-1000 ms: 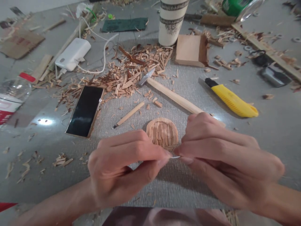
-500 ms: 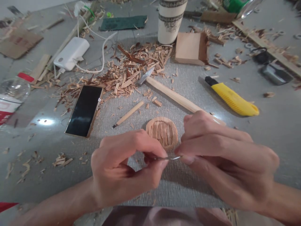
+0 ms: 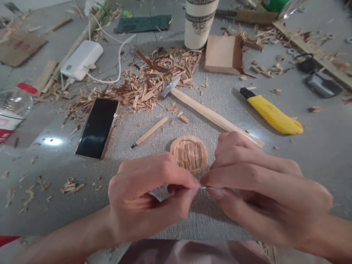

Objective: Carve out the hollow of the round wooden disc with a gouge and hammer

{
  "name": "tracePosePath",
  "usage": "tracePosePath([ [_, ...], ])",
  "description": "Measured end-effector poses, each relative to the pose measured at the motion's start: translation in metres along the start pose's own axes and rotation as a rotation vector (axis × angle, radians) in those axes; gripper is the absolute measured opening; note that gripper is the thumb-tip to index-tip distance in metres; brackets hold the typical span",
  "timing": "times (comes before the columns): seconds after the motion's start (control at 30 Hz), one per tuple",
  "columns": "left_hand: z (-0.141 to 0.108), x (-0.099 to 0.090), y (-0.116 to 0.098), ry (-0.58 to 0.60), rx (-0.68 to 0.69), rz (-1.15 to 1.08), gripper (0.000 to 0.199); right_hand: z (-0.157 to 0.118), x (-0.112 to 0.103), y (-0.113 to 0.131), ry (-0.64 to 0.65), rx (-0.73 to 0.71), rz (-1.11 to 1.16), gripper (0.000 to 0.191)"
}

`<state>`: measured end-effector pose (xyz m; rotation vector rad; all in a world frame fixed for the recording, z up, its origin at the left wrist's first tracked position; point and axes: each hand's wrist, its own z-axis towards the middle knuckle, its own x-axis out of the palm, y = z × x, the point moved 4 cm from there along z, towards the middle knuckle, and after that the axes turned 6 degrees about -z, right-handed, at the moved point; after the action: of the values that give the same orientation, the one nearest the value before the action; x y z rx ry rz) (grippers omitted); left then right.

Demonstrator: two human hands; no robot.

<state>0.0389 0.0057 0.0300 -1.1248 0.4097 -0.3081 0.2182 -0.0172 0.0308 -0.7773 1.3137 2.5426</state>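
Thumb and forefinger of my left hand (image 3: 154,194) are pinched on a thin, shiny metal piece (image 3: 203,187). From the other side my right hand (image 3: 261,187) pinches the same piece, so only a short bright bit shows between the fingertips; its kind cannot be made out. Just beyond my fingers a round wooden piece (image 3: 189,154) with a rough, hollowed middle lies on the grey cloth-like surface. A small wooden-handled carving chisel (image 3: 150,132) rests up and left of it. Above my right hand lies a hammer (image 3: 206,110), its handle pointing toward that hand.
A phone (image 3: 97,128) and a white power bank (image 3: 82,60) with a cable lie left. Wood shavings (image 3: 145,88) are heaped behind. A patterned paper cup (image 3: 199,25) and cardboard tray (image 3: 222,55) stand at the back. A yellow utility knife (image 3: 272,113) lies right, a plastic bottle (image 3: 16,106) far left.
My hands have come closer together, and the fingertips of both now nearly meet over the metal piece. Less of it shows. The things on the table have stayed put.
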Motion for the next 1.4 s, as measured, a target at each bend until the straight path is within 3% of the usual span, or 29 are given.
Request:
tracePosePath([
  [0.13, 0.000, -0.001, 0.002, 0.019, -0.019, 0.004, 0.025, 0.000, 0.000, 0.001, 0.017, -0.001, -0.019, 0.017],
  [0.3, -0.001, -0.003, 0.002, 0.051, 0.075, 0.025, 0.015, 0.000, 0.002, 0.002, 0.008, 0.009, -0.055, 0.018],
  [0.63, -0.003, -0.004, 0.000, -0.042, 0.179, 0.180, 0.015, 0.001, 0.000, 0.001, 0.014, 0.039, -0.128, 0.018],
  [0.83, -0.007, -0.004, 0.001, -0.049, 0.073, 0.225, 0.019, 0.002, 0.001, 0.003, 0.023, 0.028, -0.134, 0.018],
  [1.0, -0.003, -0.011, 0.021, -0.177, -0.186, 0.209, 0.015, 0.003, -0.004, -0.017, -0.076, 0.190, -0.249, 0.015],
  [1.13, 0.000, -0.012, 0.038, -0.079, -0.274, 0.222, 0.010, 0.001, -0.003, -0.044, -0.055, 0.281, -0.327, 0.012],
  [1.2, 0.001, -0.014, 0.039, -0.034, -0.224, 0.369, 0.021, 0.001, -0.001, -0.053, -0.008, 0.305, -0.340, 0.012],
  [1.3, 0.003, -0.013, 0.038, 0.148, -0.093, 0.575, 0.038, 0.002, 0.005, -0.058, 0.063, 0.272, -0.371, 0.013],
  [1.4, 0.003, -0.012, 0.040, 0.309, -0.067, 0.596, 0.058, 0.003, 0.010, -0.056, 0.100, 0.204, -0.427, 0.014],
])
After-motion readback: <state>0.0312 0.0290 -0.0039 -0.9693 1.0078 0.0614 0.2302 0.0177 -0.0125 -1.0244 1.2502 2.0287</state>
